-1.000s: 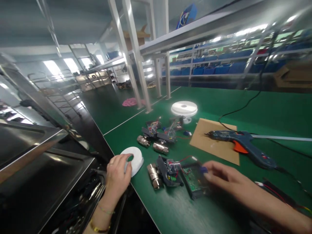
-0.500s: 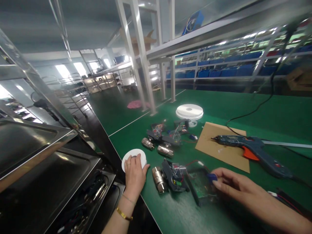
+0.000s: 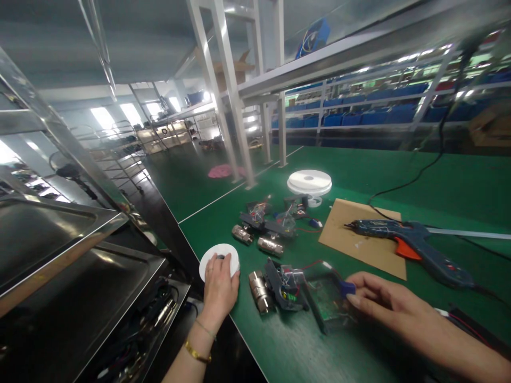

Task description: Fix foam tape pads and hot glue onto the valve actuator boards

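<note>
My left hand [image 3: 219, 287] rests on a white tape roll [image 3: 213, 254] at the near edge of the green bench, fingers curled over it. My right hand [image 3: 383, 302] reaches in from the right; its fingertips pinch a small blue part [image 3: 346, 288] at the edge of an open dark case holding a green circuit board [image 3: 329, 301]. Left of the case lies a black electronic assembly [image 3: 285, 290] with coloured wires and a metal cylinder fitting [image 3: 259, 290].
Two more assemblies with metal fittings [image 3: 265, 229] lie farther back. A blue glue gun [image 3: 411, 244] rests on a cardboard sheet [image 3: 361, 236]. White tape reels [image 3: 309, 182] stand behind. Steel trays [image 3: 80, 276] with parts are on the left; white frame posts [image 3: 235, 106] rise from the bench.
My left hand moved from gripping the roll's left edge to lying on its near side. My right hand shifted slightly right along the case. The view swung a little.
</note>
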A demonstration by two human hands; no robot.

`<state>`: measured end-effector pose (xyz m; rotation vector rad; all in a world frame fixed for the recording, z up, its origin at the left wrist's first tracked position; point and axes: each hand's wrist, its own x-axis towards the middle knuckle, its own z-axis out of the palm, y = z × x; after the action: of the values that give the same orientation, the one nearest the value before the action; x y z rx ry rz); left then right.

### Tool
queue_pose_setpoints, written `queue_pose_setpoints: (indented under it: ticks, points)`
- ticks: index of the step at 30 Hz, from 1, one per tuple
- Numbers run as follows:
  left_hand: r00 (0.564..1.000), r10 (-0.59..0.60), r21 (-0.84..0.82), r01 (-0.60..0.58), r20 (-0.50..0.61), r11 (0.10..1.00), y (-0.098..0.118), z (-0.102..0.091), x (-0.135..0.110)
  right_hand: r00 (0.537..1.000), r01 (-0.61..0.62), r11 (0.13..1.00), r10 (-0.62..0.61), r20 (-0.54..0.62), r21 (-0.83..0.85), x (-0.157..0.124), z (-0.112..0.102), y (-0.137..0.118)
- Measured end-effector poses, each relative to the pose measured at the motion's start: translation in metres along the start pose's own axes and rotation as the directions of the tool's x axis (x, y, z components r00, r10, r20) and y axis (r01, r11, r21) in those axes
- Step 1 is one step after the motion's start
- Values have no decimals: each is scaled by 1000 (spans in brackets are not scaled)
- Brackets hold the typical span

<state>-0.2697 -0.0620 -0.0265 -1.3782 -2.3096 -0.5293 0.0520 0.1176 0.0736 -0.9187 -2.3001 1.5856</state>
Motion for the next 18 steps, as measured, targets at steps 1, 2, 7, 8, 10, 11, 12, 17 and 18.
queue_pose_setpoints:
  ticks: [1,2,7,8,10,11,12,17,18]
  points:
    - [1000,-5,3,5,-4,1000,2,-3,0,1000,-10,1000,10,7,-4,0,0,-1]
    - [1000,-10,6,10,-9,1000,3,-8,-1,999,-24,1000,24,25,-4,-1,0,-1]
    - [999,13,-17,-14,-50,1000,19,-51,7,994,-55,998,56,98,-10,-1,-4,1]
    - [998,29,-38,-31,-59,999,27,-63,9,994,-48,999,49,95,-12,-2,-4,1]
    - [994,75,-100,-82,-76,992,49,-86,13,999,-18,999,19,50,-31,-5,-4,-1]
    - [990,111,-142,-122,-85,982,63,-96,14,1000,3,999,-2,24,-40,-7,-3,-2]
    - [983,155,-188,-171,-93,967,77,-103,14,1000,24,999,-24,4,-45,-9,-1,-4]
    - [943,316,-339,-334,-108,880,135,-106,2,990,113,989,-120,-74,-99,-21,7,-10]
    - [937,336,-334,-349,-98,876,141,-101,0,987,124,984,-136,-90,-132,-23,9,-11]
